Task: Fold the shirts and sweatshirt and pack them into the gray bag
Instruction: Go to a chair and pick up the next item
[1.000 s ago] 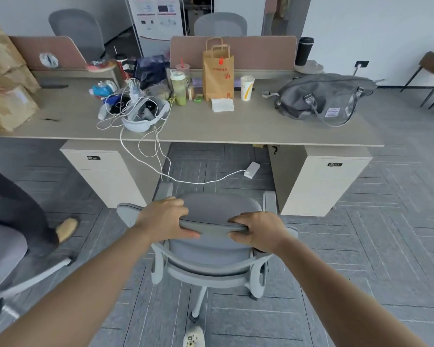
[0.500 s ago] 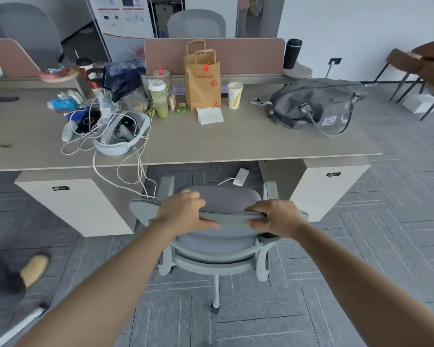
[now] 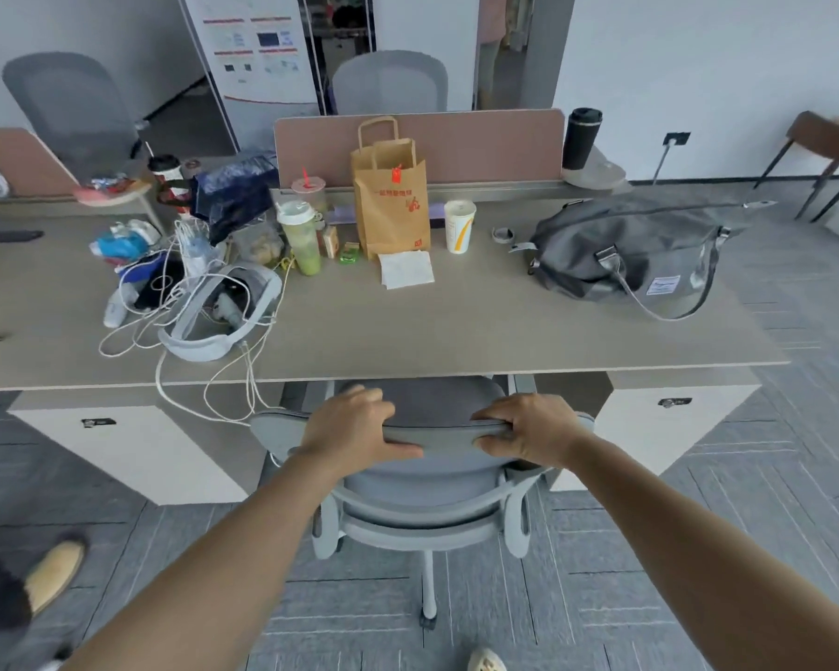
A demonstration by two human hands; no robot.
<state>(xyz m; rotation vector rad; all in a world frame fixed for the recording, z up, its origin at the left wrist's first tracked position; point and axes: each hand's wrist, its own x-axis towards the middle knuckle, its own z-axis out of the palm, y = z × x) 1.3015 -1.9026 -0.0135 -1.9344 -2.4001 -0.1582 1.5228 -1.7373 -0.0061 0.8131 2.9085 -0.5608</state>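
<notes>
Head view: both your arms reach straight forward and down. Your left hand curls over the top edge of the grey mesh office chair, fingers over the front and thumb along the back; your right hand holds the same edge in an equally closed grip, just to the right. The soft gray duffel bag lies on the right part of the beige desk, apart from the brown paper bag. Compared with half a second ago, the chair's seat now sits tucked under the desk edge, and the desk is nearer to you.
</notes>
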